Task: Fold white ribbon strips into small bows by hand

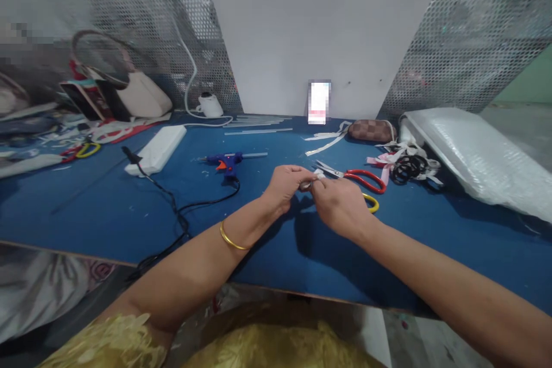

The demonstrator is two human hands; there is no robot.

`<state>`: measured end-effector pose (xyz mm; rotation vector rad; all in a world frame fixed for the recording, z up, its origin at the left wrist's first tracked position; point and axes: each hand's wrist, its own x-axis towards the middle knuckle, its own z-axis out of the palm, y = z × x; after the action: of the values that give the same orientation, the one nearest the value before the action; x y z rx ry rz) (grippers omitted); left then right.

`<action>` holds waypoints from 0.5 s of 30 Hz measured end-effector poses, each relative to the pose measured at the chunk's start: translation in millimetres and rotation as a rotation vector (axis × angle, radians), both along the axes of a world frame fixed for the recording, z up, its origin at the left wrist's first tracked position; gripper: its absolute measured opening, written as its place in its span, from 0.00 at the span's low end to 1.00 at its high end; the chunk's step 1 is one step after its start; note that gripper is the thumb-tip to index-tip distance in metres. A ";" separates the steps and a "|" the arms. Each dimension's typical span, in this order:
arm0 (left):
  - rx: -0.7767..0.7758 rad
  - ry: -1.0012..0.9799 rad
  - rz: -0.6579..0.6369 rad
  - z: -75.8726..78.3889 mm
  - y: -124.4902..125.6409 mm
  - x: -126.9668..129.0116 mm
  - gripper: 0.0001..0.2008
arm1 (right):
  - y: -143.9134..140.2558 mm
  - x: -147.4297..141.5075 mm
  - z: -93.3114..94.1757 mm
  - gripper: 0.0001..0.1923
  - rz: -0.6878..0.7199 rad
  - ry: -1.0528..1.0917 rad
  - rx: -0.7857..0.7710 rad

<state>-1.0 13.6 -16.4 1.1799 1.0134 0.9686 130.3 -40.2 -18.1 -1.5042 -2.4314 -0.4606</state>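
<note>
Perforated metal sheeting backs a blue table (pixel 107 207), with a white board (pixel 319 34) propped against it. Over the middle of the table the left hand (pixel 287 184) and the right hand (pixel 340 204) meet, fingertips pressed together on a small white piece (pixel 311 183) pinched between them; it is too small to tell what it is. Just beyond the right hand lie scissors (pixel 357 177) with red and yellow handles, blades pointing left. A blue glue gun (pixel 227 163) lies near the left hand, its black cord running off the near edge. Farther right sit black hair ties (pixel 407 167) on pale ribbon scraps, a checked pouch (pixel 371 130) and a plastic-wrapped bundle (pixel 474 155). A white power strip (pixel 157 148) lies to the left.
</note>
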 end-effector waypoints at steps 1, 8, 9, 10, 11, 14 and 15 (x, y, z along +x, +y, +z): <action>-0.033 -0.008 -0.022 -0.6 1.3 -0.2 0.08 | -0.2 -0.6 -1.4 0.11 -0.014 0.022 -0.014; -0.008 -0.036 -0.159 11.0 5.3 -4.5 0.20 | 4.6 4.5 11.7 0.15 -0.115 0.290 -0.034; -0.051 -0.072 -0.160 14.0 4.2 -4.6 0.21 | 4.6 5.5 14.7 0.16 -0.112 0.324 -0.038; -0.100 -0.113 -0.156 16.9 2.8 -4.5 0.22 | 4.4 6.4 17.1 0.16 -0.123 0.361 -0.032; -0.143 -0.152 -0.150 19.6 1.1 -4.3 0.23 | 4.4 7.0 18.5 0.17 -0.139 0.403 -0.039; -0.169 -0.213 -0.158 26.2 -3.8 -3.7 0.21 | 5.8 7.6 18.8 0.20 -0.149 0.667 -0.124; -0.151 -0.212 -0.172 27.8 -4.8 -3.5 0.20 | 6.8 7.3 18.1 0.21 -0.137 0.785 -0.183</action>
<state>-4.5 8.8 11.3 0.9989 0.7885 0.8463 137.6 -33.4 0.0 -1.5349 -1.7863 0.3016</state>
